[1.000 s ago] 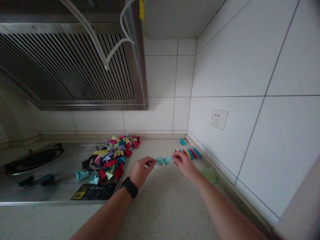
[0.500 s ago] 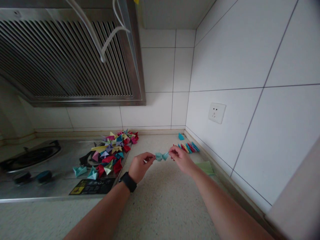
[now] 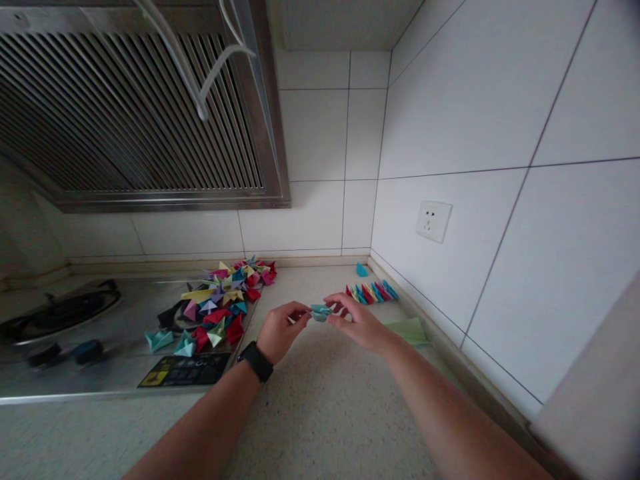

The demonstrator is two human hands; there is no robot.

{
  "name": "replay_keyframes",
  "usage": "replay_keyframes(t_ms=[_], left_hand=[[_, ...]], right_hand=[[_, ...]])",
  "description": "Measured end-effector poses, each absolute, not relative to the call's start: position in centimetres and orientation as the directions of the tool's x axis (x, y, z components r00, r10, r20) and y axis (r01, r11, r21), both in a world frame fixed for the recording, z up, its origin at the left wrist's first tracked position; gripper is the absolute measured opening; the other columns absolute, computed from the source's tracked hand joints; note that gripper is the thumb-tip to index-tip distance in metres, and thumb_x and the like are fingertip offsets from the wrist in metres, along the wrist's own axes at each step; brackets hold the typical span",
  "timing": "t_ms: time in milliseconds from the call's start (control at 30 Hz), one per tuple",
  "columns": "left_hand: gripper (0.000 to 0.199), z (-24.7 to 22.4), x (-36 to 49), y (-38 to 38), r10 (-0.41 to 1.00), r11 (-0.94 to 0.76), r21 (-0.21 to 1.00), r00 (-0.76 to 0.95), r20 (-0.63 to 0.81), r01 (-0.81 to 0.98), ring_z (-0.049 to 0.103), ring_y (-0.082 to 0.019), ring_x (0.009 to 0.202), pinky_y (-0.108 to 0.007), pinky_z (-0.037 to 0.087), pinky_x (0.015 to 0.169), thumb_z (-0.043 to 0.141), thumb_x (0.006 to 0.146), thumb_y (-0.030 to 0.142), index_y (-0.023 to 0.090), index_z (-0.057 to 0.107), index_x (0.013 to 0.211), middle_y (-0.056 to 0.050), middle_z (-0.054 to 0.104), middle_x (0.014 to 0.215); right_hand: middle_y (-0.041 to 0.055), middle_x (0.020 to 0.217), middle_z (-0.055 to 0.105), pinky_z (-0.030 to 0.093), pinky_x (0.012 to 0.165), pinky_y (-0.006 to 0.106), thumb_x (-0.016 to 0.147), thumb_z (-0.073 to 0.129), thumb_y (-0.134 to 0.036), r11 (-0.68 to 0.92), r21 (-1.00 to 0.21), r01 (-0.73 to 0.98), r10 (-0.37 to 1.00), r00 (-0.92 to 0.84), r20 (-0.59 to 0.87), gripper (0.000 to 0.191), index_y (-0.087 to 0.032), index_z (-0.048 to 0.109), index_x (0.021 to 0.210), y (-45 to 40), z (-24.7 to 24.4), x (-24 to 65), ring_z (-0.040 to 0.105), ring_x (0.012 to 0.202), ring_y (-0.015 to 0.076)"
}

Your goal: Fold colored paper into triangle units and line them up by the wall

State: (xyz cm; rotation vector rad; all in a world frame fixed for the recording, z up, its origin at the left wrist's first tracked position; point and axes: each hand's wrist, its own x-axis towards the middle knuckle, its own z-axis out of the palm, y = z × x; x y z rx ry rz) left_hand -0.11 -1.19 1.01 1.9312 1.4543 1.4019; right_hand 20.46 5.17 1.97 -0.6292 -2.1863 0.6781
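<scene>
A small pale teal folded paper piece, an origami boat by its look, is held above the counter between my hands. My left hand, with a black watch on the wrist, pinches its left end. The fingers of my right hand are closed around its right end, thumb below and fingers above, and partly cover it. Behind my right hand, a row of folded paper pieces in red, blue and yellow leans together. A lone blue paper piece lies farther back, near the corner.
Many colourful folded papers are heaped on the stove to the left. Pale green paper sheets lie by the right wall. A range hood hangs above the stove; a socket is on the right wall.
My right hand has shifted left along the teal paper piece, from pinching its right tip to closing around it. The piece looks more compact. My left hand keeps its pinch.
</scene>
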Motion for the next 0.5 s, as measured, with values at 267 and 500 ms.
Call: replay_keyframes(t_ms=[267, 500], left_hand=[[0.029, 1.27, 0.3, -1.55, 0.888, -0.416, 0.785, 0.019, 0.46, 0.459, 0.061, -0.013, 0.066, -0.02, 0.045, 0.052, 0.051, 0.085, 0.039, 0.015, 0.065, 0.097, -0.007, 0.068, 0.082], [0.029, 1.13, 0.63, -1.52, 0.883, -0.44, 0.741, 0.092, 0.461, 0.508, 0.057, -0.011, 0.062, -0.019, 0.041, 0.051, 0.058, 0.08, 0.038, 0.015, 0.064, 0.097, -0.004, 0.065, 0.077]], right_hand=[[0.0012, 0.075, 0.063, 0.041, 0.063, 0.024, 0.082, 0.059, -0.031, 0.723, -0.637, 0.266, 0.638, -0.612, 0.468, 0.014, -0.018, 0.064, 0.086, 5.44, 1.33, 19.92, 0.056, 0.069, 0.0142], [-0.001, 0.067, 0.058, 0.037, 0.057, 0.022, 0.081, 0.06, -0.03, 0.71, -0.642, 0.289, 0.648, -0.625, 0.436, 0.013, -0.018, 0.063, 0.08, 5.57, 0.98, 19.9, 0.053, 0.064, 0.0129]])
